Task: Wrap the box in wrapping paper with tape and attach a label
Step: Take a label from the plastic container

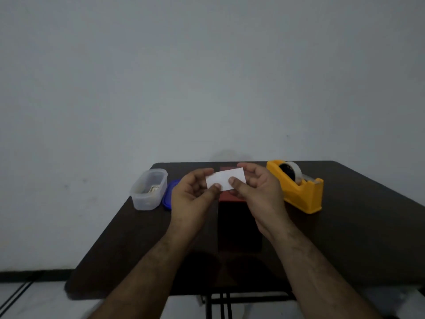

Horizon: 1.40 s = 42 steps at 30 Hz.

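In the head view, the task seems to be at its last step. The box (239, 217) stands on the dark table (345, 226) in the middle, directly below the hands, and it looks already covered in dark paper on its near side, with a reddish top face showing between and behind the hands; the light is low, so it is not possible to say if every seam is taped. What is left, as a judgement, is to put the label on the box. The label (225, 179) is a small white rectangle of paper, flat and blank on the side that shows, and it is held in the air just above the far part of the box, not yet touching it. The left hand (193, 192) pinches its left end between thumb and fingers, and the right hand (257, 187) pinches its right end in the same way. To the right, near the far edge, stands a yellow tape dispenser (299, 192) with a roll in it. To the left stands a clear plastic container (149, 189), and a blue lid (169, 194) lies just beside it.
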### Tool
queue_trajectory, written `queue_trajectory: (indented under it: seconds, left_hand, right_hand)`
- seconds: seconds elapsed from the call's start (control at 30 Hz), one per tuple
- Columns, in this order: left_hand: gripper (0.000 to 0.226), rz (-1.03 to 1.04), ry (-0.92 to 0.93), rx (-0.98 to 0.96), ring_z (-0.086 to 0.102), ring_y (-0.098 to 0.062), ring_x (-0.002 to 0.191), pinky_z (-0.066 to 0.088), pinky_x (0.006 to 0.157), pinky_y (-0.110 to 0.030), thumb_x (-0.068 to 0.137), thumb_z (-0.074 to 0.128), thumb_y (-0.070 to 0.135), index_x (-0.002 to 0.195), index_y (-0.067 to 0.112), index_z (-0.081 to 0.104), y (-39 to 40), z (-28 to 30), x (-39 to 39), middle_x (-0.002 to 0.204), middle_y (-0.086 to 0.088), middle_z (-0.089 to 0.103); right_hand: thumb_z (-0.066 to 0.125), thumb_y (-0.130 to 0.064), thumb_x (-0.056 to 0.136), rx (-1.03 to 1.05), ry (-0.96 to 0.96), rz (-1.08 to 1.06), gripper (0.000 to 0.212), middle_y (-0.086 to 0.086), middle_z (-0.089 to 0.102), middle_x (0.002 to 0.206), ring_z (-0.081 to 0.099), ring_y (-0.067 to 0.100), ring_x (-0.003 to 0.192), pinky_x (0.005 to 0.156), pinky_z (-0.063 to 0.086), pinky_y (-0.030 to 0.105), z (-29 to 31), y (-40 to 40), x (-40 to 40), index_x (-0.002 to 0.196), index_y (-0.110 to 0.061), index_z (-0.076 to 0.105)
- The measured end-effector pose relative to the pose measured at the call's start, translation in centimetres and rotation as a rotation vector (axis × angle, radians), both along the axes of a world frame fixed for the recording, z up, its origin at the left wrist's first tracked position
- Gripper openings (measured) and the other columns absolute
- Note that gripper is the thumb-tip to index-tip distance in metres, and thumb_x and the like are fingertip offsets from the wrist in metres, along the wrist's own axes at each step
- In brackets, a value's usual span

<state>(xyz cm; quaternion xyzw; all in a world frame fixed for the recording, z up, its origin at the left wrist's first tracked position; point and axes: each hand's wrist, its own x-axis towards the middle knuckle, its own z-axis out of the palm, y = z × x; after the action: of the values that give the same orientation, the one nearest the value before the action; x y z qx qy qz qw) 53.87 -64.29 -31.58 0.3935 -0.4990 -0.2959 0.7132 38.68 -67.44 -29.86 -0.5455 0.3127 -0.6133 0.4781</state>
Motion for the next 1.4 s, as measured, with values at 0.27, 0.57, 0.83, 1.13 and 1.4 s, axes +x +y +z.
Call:
queue_trajectory:
  seconds: [0.27,0.57,0.83,1.13,1.4]
  left_hand:
    - [0.042,0.000,0.149,0.129,0.077,-0.026,0.080,0.062,0.070,-0.027,0.089,0.075,-0.007,0.125,0.009,0.060,4.4,-2.0,-2.0,0.093,-0.018,0.078]
    - [0.030,0.460,-0.351,0.009,0.064,-0.006,0.098,0.053,0.085,-0.019,0.083,0.085,0.019,0.101,0.031,0.064,4.1,-4.1,-2.8,0.105,0.013,0.065]
    - [0.010,0.319,-0.630,-0.005,0.068,-0.003,0.093,0.056,0.086,-0.028,0.086,0.084,0.026,0.094,0.030,0.083,4.4,-3.8,-3.3,0.091,0.017,0.075]
    - [0.012,0.207,-0.545,0.052,0.071,-0.001,0.097,0.060,0.093,-0.035,0.089,0.082,0.025,0.100,0.027,0.084,5.3,-3.6,-3.3,0.094,0.017,0.078]
    - [0.016,0.232,-0.510,0.009,0.073,0.003,0.082,0.058,0.080,-0.017,0.087,0.081,0.019,0.089,0.035,0.080,5.9,-3.4,-3.7,0.083,0.022,0.077]
  right_hand:
    - [0.071,0.006,0.094,0.205,-0.180,0.041,0.026,0.017,0.079,0.103,0.078,0.030,0.099,0.082,0.064,0.033,-4.6,4.4,-2.9,0.118,-0.001,0.069]
    - [0.072,0.005,0.093,0.249,-0.149,-0.021,0.018,0.013,0.081,0.094,0.079,0.026,0.092,0.079,0.064,0.033,-5.8,5.0,-3.5,0.109,-0.004,0.072]
    - [0.076,-0.001,0.092,0.167,-0.032,0.034,0.013,0.011,0.081,0.096,0.079,0.025,0.095,0.084,0.064,0.040,-6.7,5.0,-3.6,0.104,-0.005,0.077]
    - [0.072,-0.001,0.095,0.139,-0.003,0.125,0.018,0.011,0.081,0.104,0.078,0.026,0.103,0.092,0.062,0.042,-6.8,4.9,-3.9,0.111,-0.007,0.077]
    - [0.072,-0.001,0.096,0.068,0.069,0.115,0.016,0.010,0.081,0.098,0.078,0.026,0.098,0.089,0.063,0.039,-6.9,5.1,-3.6,0.110,-0.006,0.079]
